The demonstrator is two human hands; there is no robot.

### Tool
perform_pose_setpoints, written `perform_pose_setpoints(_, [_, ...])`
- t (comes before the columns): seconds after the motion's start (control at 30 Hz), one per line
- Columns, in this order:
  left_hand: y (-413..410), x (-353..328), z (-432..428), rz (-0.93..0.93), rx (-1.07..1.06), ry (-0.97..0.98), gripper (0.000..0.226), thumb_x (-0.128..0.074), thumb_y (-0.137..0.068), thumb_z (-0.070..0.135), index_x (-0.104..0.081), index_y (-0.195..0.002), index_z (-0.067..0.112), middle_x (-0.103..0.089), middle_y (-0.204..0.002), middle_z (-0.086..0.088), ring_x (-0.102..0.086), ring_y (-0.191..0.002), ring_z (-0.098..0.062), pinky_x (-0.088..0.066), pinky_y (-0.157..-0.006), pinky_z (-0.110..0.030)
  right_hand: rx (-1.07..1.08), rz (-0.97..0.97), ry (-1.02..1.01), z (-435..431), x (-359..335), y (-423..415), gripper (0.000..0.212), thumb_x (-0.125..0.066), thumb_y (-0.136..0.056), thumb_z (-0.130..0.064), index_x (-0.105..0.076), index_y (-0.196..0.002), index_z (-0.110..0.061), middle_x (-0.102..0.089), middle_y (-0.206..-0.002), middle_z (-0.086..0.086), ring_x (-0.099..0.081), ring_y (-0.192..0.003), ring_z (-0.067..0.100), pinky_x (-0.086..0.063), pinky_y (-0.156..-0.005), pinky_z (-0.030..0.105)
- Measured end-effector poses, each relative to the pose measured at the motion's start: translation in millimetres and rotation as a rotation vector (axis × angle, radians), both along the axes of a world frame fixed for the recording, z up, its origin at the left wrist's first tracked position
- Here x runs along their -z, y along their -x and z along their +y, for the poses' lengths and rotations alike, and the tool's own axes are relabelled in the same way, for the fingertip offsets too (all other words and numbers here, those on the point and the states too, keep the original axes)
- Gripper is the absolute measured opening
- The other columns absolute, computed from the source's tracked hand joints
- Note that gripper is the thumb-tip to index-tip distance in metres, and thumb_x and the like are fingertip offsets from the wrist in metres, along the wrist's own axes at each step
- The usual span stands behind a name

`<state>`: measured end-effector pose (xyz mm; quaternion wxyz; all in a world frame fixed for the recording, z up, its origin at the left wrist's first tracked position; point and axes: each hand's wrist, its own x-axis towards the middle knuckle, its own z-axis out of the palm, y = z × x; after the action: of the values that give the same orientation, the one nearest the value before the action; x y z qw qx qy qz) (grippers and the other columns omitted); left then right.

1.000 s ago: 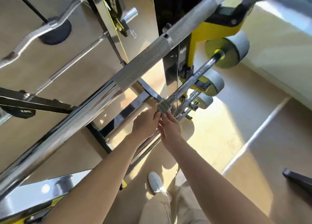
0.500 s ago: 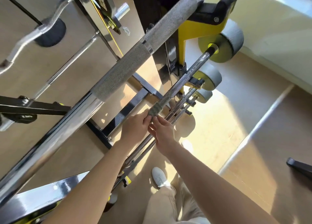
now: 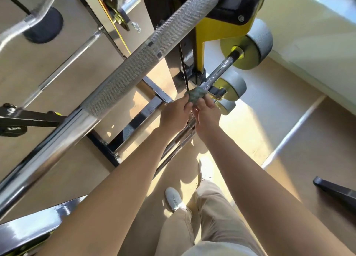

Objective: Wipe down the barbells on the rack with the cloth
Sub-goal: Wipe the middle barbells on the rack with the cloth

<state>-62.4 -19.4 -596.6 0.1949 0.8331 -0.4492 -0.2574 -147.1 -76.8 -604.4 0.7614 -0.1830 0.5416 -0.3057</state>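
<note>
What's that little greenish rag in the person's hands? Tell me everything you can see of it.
The cloth is a small, dark grey-green rag, soft-looking and crumpled into a wad. It appears bunched around a chrome barbell on the rack, below that bar's yellow and grey weight. The left hand and right hand pinch it from either side with their fingertips.

Rack point(image 3: 217, 31): black steel uprights, yellow brackets, black base rails point(image 3: 134, 120) standing on the floor.
Top tier: one long barbell point(image 3: 134, 66), chrome with knurled grip sections, running slantwise past a black-padded yellow hook.
Lower tiers, one beneath another: three short fixed-weight barbells with parallel chrome shafts set close together. Each ends in a round grey-and-yellow weight: upper weight point(image 3: 250, 43), middle weight point(image 3: 234, 86), lowest weight point(image 3: 226, 107).
Floor point(image 3: 289, 136): tan, sunlit in patches; a black equipment foot point(image 3: 335, 192) rests on it at right.
</note>
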Motion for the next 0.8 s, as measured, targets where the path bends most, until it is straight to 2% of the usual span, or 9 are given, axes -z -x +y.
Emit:
perform_pose_setpoints(0.07, [-1,0,8,0.027,0.008,0.005,0.042,-0.041,-0.107,0.034,-0.049,-0.145,0.019,-0.073,-0.100,-0.008,-0.067,-0.089,-0.027,-0.054,-0.075,-0.038,-0.099,0.047,0.107,9,0,1,0.043,-0.054,-0.099,-0.002,-0.051,-0.142,-0.009,-0.065,-0.130,0.007,-0.064,-0.118,0.022,-0.056,-0.097,0.035])
perform_pose_setpoints(0.17, [-4,0,27,-0.115,0.020,-0.022,0.035,-0.044,-0.106,0.031,-0.059,-0.135,0.019,-0.073,-0.095,-0.006,-0.063,-0.081,-0.021,-0.042,-0.065,-0.031,-0.312,0.109,0.241,45,-2,8,0.057,-0.051,-0.103,-0.013,-0.030,-0.155,-0.024,-0.054,-0.144,-0.001,-0.056,-0.127,0.011,-0.047,-0.108,0.032])
perform_pose_setpoints(0.27, [-4,0,37,-0.125,-0.018,0.055,0.029,-0.048,-0.104,0.023,-0.067,-0.123,0.012,-0.075,-0.097,-0.008,-0.065,-0.079,-0.023,-0.041,-0.065,-0.030,-0.508,0.174,0.419,68,5,13,0.063,-0.044,-0.101,-0.050,-0.017,-0.156,-0.039,-0.024,-0.164,-0.008,-0.024,-0.150,0.010,-0.023,-0.124,0.042])
perform_pose_setpoints(0.37, [1,-4,27,0.115,-0.014,0.161,0.033,-0.048,-0.104,0.024,-0.063,-0.131,0.014,-0.074,-0.113,-0.007,-0.070,-0.101,-0.025,-0.056,-0.084,-0.036,-0.571,0.210,0.472,54,-1,13,0.064,-0.036,-0.102,-0.053,-0.012,-0.158,-0.036,0.000,-0.167,-0.014,0.002,-0.151,-0.001,-0.006,-0.127,0.041])
perform_pose_setpoints(0.47, [10,-6,4,0.071,-0.004,0.103,0.039,-0.047,-0.103,0.017,-0.055,-0.141,0.012,-0.060,-0.141,-0.008,-0.055,-0.131,-0.024,-0.043,-0.111,-0.038,-0.562,0.240,0.531,31,-8,10,0.064,-0.032,-0.107,-0.042,0.002,-0.159,-0.028,0.011,-0.166,-0.015,0.009,-0.150,-0.004,0.000,-0.127,0.038])
perform_pose_setpoints(0.53, [14,-7,-7,0.102,-0.040,0.127,0.039,-0.048,-0.103,0.015,-0.056,-0.140,0.010,-0.059,-0.141,-0.010,-0.055,-0.132,-0.026,-0.042,-0.112,-0.037,-0.540,0.218,0.516,18,-9,10,0.065,-0.034,-0.106,-0.045,0.001,-0.159,-0.029,0.006,-0.167,-0.013,0.003,-0.151,-0.001,-0.005,-0.127,0.040])
perform_pose_setpoints(0.6, [16,-13,-12,0.317,-0.148,0.231,0.035,-0.049,-0.103,0.022,-0.061,-0.135,0.013,-0.068,-0.128,-0.008,-0.064,-0.120,-0.021,-0.052,-0.103,-0.042,-0.501,0.135,0.478,14,-13,14,0.059,-0.043,-0.103,-0.043,-0.021,-0.157,-0.031,-0.023,-0.164,-0.002,-0.022,-0.150,0.010,-0.024,-0.123,0.046])
perform_pose_setpoints(0.7, [22,-23,-18,0.534,-0.166,0.292,0.043,-0.050,-0.103,0.011,-0.051,-0.145,0.020,-0.065,-0.134,-0.005,-0.061,-0.122,-0.012,-0.055,-0.099,-0.037,-0.328,-0.014,0.290,5,-29,22,0.035,-0.056,-0.099,-0.018,-0.060,-0.131,-0.031,-0.067,-0.126,0.005,-0.062,-0.121,0.019,-0.051,-0.104,0.044])
perform_pose_setpoints(0.8, [22,-34,-24,0.826,-0.190,0.293,0.063,-0.048,-0.095,0.002,-0.044,-0.146,0.039,-0.063,-0.137,-0.001,-0.058,-0.127,-0.012,-0.053,-0.099,-0.037,-0.182,0.163,0.274,-20,-39,32,0.030,-0.061,-0.085,0.002,-0.075,-0.103,-0.018,-0.075,-0.096,0.008,-0.071,-0.096,0.027,-0.059,-0.088,0.045])
